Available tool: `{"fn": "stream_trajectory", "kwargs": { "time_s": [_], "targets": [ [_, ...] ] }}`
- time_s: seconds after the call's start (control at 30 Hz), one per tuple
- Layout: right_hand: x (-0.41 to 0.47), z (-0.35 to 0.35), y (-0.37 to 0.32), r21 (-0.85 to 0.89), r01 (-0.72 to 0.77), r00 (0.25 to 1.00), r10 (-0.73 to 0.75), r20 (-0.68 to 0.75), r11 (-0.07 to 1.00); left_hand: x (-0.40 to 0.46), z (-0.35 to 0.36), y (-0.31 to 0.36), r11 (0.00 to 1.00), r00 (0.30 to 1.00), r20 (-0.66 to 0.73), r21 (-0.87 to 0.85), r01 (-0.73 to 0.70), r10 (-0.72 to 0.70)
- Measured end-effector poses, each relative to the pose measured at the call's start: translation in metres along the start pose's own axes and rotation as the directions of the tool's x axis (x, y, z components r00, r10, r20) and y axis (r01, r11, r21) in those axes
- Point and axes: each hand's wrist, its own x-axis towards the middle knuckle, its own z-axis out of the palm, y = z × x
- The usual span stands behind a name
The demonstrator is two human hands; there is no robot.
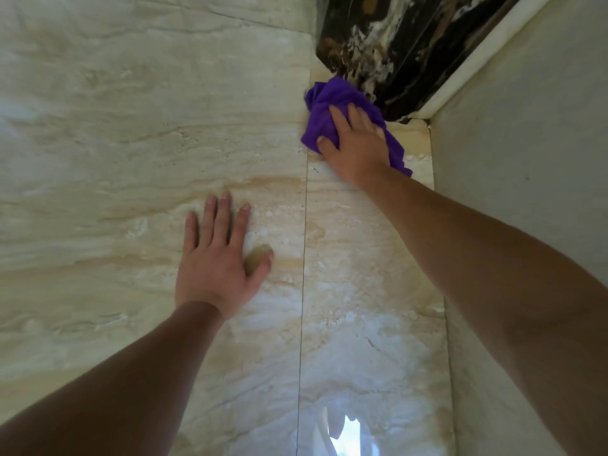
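A crumpled purple cloth (332, 103) lies against the glossy beige marble surface (131, 143), close to a corner where dark marble begins. My right hand (355, 143) presses flat on the cloth, its fingers fairly straight and the thumb lying on the fabric's lower left edge. My left hand (217, 258) rests flat on the marble lower and to the left, fingers spread, holding nothing. Both forearms reach in from the bottom of the view.
A black-and-white veined marble slab (394, 44) fills the upper right corner. A plain cream wall (526, 159) with a rounded edge runs down the right side. A thin dark seam (304, 291) splits the beige surface vertically. A bright reflection (342, 432) shows at the bottom.
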Motion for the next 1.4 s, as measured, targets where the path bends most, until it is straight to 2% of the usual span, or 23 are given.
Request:
{"fn": "stream_trajectory", "kwargs": {
  "time_s": [0.2, 0.53, 0.67, 0.77, 0.83, 1.0, 1.2, 1.33, 1.4],
  "targets": [
    [0.048, -0.013, -0.026, 0.080, 0.039, 0.996, -0.046, 0.077, 0.996, 0.000, -0.002, 0.002, 1.000, 1.000, 0.012, -0.009, -0.014, 0.014],
    [0.102, -0.021, -0.062, 0.187, 0.030, 0.997, -0.042, 0.059, 0.982, -0.001, 0.000, 0.000, 1.000, 1.000, 0.006, -0.010, -0.022, 0.022],
    [0.089, -0.019, -0.054, 0.197, 0.093, 0.995, -0.100, 0.024, 0.976, -0.001, -0.001, -0.001, 1.000, 1.000, 0.013, 0.003, -0.019, 0.019],
    [0.058, -0.008, -0.031, 0.103, 0.228, 0.974, -0.226, -0.029, 0.968, -0.002, 0.002, 0.000, 1.000, 1.000, 0.004, 0.000, -0.012, 0.012],
    [0.029, -0.003, -0.001, 0.061, 0.242, 0.970, -0.240, -0.033, 0.968, 0.000, 0.003, 0.000, 1.000, 1.000, 0.001, -0.005, -0.010, 0.010],
    [-0.019, -0.001, 0.046, 0.008, 0.177, 0.984, -0.177, -0.020, 0.984, -0.001, 0.002, -0.002, 1.000, 1.000, -0.005, -0.009, -0.001, 0.001],
    [-0.053, 0.015, 0.052, 0.015, 0.004, 0.989, -0.002, -0.145, 1.000, -0.001, 0.003, -0.001, 1.000, 1.000, -0.010, -0.014, 0.000, 0.000],
    [-0.054, -0.007, 0.092, -0.025, -0.134, 0.988, 0.131, -0.077, 0.991, -0.002, 0.003, -0.002, 0.999, 1.000, -0.021, -0.035, 0.001, -0.002],
    [-0.040, -0.015, 0.090, -0.016, -0.184, 0.982, 0.183, -0.049, 0.983, -0.002, 0.004, -0.003, 0.999, 0.999, -0.035, -0.045, 0.000, -0.002]
  ]
}}
